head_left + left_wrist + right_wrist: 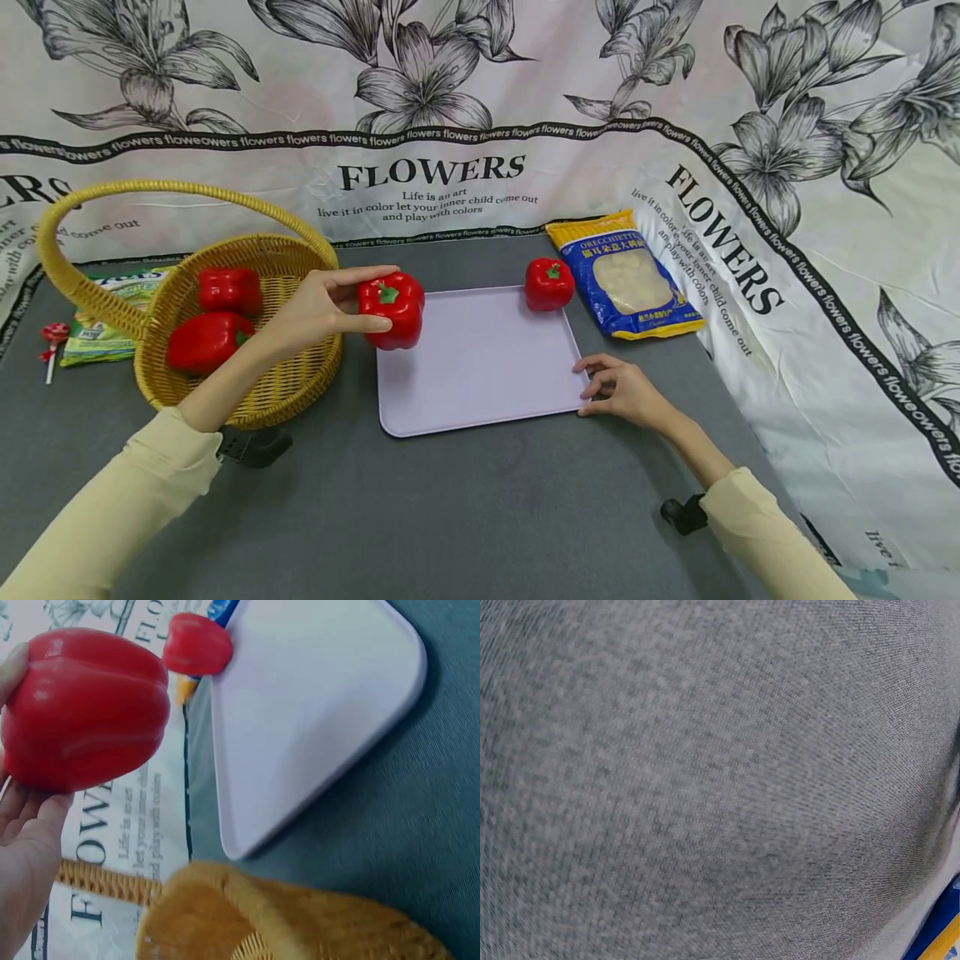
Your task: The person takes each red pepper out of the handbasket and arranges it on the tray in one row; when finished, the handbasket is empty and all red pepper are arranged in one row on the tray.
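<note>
My left hand (pixel 315 312) grips a red bell pepper (pixel 397 310), thumb and fingers around its sides, above the left end of a pale lilac tray (pixel 480 358). The left wrist view shows this bell pepper (pixel 86 709) large, with part of my left hand (pixel 30 847) below it. A second red bell pepper (pixel 549 284) sits at the tray's back right corner. At the tray's front right corner, my right hand (pixel 626 392) holds the rim with curled fingers. Neither the right hand nor the tray shows in the right wrist view.
A yellow wicker basket (pixel 326 367) with a tall handle stands at left, holding red bell peppers (pixel 206 342). Behind it lie a green packet (pixel 97 342) and a red lollipop (pixel 55 333). A blue and yellow pasta bag (pixel 626 275) lies right of the tray, by the printed cloth.
</note>
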The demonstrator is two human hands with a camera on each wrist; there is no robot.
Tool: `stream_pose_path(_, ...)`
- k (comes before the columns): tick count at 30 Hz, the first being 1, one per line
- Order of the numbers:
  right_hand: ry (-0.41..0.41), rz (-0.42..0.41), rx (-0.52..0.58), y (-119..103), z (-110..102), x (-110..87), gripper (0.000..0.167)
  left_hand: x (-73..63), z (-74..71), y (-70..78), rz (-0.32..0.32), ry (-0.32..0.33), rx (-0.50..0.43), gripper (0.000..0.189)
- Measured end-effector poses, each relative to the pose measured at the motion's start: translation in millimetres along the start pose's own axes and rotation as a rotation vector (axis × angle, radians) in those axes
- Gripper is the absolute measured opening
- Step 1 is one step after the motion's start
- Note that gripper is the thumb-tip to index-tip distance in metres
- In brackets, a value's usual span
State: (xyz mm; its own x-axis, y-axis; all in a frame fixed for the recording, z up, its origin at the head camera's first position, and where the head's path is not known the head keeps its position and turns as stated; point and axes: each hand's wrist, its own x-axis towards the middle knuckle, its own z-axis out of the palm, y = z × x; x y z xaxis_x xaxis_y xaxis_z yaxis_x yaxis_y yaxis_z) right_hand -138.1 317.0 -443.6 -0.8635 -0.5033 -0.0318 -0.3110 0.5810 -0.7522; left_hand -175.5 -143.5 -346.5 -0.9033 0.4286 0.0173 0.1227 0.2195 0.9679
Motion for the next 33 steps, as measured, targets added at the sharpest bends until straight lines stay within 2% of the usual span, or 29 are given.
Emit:
stream_pose_path(5, -0.004, 0.012, -0.001, 0.8, -0.9, -1.0, 0.014, 12.8, 12.2, 0.8, -0.001, -0.001, -0.013, 0.061)
stream_pose_path(12, -0.001, 0.021, -0.006, -0.4, -2.7, -2.0, 0.014, 30.2, 28.4, 2.5, -0.054, 0.028, -0.007, 0.062)
stream_pose_path(21, 0.005, 0.024, -0.008, -0.4, -4.1, -1.4, 0.014, 52.4, 45.2, 2.4, -0.130, 0.037, -0.131, 0.061)
stream_pose_path(33, 0.001, 0.011, -0.014, 1.2, 0.0, -0.2, 0.015, 73.6, 66.1, -13.3, -0.143, 0.056, -0.174, 0.058)
